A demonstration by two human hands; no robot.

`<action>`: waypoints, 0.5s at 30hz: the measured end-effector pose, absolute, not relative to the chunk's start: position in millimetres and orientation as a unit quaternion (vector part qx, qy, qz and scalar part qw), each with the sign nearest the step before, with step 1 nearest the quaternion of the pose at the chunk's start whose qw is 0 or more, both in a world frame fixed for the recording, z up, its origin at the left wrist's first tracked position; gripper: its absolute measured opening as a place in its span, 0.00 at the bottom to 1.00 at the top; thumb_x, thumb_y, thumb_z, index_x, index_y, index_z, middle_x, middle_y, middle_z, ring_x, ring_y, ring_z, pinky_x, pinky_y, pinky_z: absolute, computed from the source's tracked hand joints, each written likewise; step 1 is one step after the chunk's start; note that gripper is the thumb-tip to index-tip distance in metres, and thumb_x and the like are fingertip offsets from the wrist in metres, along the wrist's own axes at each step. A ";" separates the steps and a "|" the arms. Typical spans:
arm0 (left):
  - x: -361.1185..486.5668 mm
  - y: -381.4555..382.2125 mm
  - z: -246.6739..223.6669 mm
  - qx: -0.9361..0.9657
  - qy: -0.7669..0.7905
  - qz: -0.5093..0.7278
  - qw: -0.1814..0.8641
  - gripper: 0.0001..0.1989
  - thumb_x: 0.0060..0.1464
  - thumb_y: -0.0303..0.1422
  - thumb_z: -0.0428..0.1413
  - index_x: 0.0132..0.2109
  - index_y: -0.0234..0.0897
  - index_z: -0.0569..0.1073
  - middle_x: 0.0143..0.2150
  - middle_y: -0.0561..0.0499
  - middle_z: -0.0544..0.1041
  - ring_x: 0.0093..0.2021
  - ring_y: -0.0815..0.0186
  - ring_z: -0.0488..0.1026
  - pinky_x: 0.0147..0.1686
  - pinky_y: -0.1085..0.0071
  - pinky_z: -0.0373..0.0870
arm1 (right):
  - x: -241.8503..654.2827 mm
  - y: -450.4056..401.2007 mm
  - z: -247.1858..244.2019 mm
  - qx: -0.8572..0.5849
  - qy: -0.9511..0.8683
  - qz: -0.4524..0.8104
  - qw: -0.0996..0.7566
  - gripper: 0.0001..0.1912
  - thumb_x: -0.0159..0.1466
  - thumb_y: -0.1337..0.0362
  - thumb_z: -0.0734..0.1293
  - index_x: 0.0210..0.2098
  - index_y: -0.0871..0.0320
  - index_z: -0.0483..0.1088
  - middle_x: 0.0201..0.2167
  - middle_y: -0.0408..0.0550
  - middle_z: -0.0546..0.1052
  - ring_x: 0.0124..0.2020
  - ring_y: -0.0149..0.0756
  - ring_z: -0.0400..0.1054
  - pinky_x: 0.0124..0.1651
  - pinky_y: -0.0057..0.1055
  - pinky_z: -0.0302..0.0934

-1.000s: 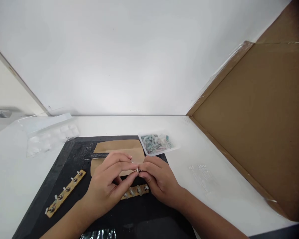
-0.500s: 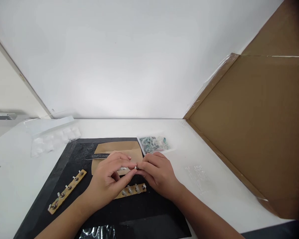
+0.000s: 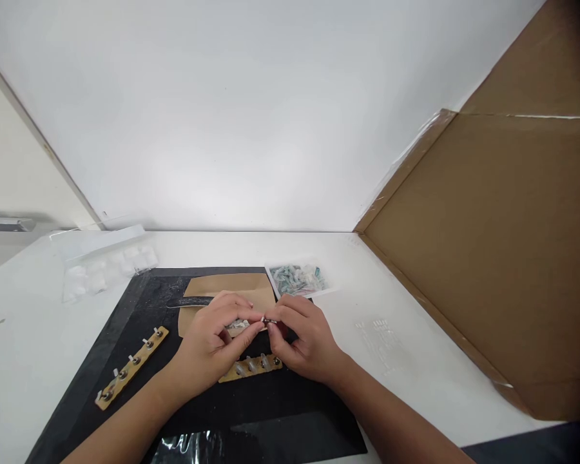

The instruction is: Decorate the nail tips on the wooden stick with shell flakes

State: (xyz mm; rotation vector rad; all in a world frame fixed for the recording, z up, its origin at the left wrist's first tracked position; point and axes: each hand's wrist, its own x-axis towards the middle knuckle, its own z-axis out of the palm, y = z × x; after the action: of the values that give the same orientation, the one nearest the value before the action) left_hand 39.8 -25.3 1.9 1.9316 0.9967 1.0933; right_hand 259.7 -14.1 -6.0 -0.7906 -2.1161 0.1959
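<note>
Over the black mat, my left hand [image 3: 217, 332] and my right hand [image 3: 305, 336] meet fingertip to fingertip. Between them is a tiny metal-and-white piece [image 3: 269, 320], pinched by both hands; its exact kind is too small to tell. Just below my hands lies a wooden strip [image 3: 251, 369] bearing several clear, nail-shaped tips, partly covered by my left hand. A second wooden strip [image 3: 133, 367] with several small metal holders and white pegs rests left of my left forearm. Behind my hands a brown paper tray [image 3: 227, 283] holds small pale pieces.
A white box [image 3: 297, 280] of teal and clear pieces stands behind my right hand. At the back left sits a clear plastic case [image 3: 109, 261]. A black nail file [image 3: 188, 301] overlaps the paper tray. Clear small pieces [image 3: 381, 338] lie right; cardboard [image 3: 488, 258] walls that side.
My right thumb and fingers have shifted slightly, so more of the small metal piece shows between my hands. The camera view has moved a little.
</note>
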 end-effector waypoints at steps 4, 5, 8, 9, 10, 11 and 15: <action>41.7 -28.9 0.8 0.757 0.359 0.421 0.348 0.10 0.69 0.35 0.58 0.50 0.41 0.84 0.49 0.41 0.79 0.44 0.62 0.80 0.19 0.83 0.75 | 259.2 -14.5 -6.7 -0.325 -0.836 0.072 0.436 0.08 0.67 0.71 0.63 0.33 0.55 0.72 0.26 0.41 0.68 0.27 0.33 0.61 0.33 0.32 0.54; 42.3 -29.7 0.7 0.756 0.358 0.422 0.349 0.10 0.69 0.34 0.58 0.50 0.40 0.84 0.49 0.41 0.79 0.44 0.62 0.80 0.19 0.83 0.75 | 259.0 -14.6 -6.6 -0.325 -0.837 0.063 0.436 0.09 0.66 0.71 0.63 0.31 0.55 0.71 0.25 0.41 0.67 0.26 0.32 0.60 0.33 0.32 0.54; 44.5 -31.4 0.8 0.750 0.367 0.425 0.350 0.10 0.68 0.34 0.58 0.48 0.39 0.84 0.48 0.41 0.78 0.41 0.63 0.80 0.19 0.83 0.75 | 257.6 -15.0 -6.2 -0.330 -0.838 0.022 0.434 0.10 0.64 0.71 0.64 0.28 0.55 0.70 0.23 0.39 0.64 0.25 0.31 0.56 0.33 0.32 0.52; 45.2 -31.7 0.8 0.748 0.369 0.425 0.350 0.09 0.68 0.33 0.58 0.48 0.39 0.84 0.47 0.41 0.78 0.39 0.65 0.80 0.19 0.83 0.75 | 257.1 -15.2 -6.2 -0.332 -0.838 0.009 0.432 0.10 0.63 0.72 0.64 0.27 0.55 0.69 0.22 0.39 0.64 0.25 0.31 0.56 0.33 0.32 0.52; 45.9 -31.9 0.7 0.747 0.371 0.425 0.351 0.09 0.68 0.33 0.59 0.47 0.39 0.84 0.47 0.42 0.78 0.37 0.66 0.79 0.19 0.84 0.74 | 256.6 -15.3 -6.2 -0.335 -0.838 -0.003 0.430 0.10 0.62 0.72 0.64 0.26 0.55 0.69 0.22 0.39 0.63 0.24 0.31 0.55 0.32 0.32 0.51; 46.5 -32.1 0.6 0.747 0.372 0.423 0.352 0.09 0.67 0.33 0.59 0.47 0.39 0.84 0.46 0.42 0.78 0.36 0.68 0.79 0.18 0.84 0.73 | 256.1 -15.4 -6.3 -0.337 -0.838 -0.013 0.429 0.10 0.62 0.72 0.63 0.25 0.55 0.68 0.22 0.39 0.62 0.24 0.31 0.54 0.32 0.32 0.51; 47.7 -32.8 0.4 0.748 0.375 0.421 0.350 0.07 0.66 0.31 0.59 0.44 0.39 0.83 0.44 0.44 0.78 0.35 0.68 0.78 0.18 0.86 0.71 | 255.1 -15.7 -6.2 -0.335 -0.840 -0.048 0.424 0.10 0.58 0.73 0.63 0.23 0.55 0.66 0.21 0.38 0.59 0.24 0.30 0.50 0.32 0.32 0.48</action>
State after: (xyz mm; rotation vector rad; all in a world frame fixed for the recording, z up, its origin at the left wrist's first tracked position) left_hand 47.7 -32.8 0.4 1.9371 0.9722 1.0906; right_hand 255.1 -15.7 -6.2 -0.8374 -2.1023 -0.1191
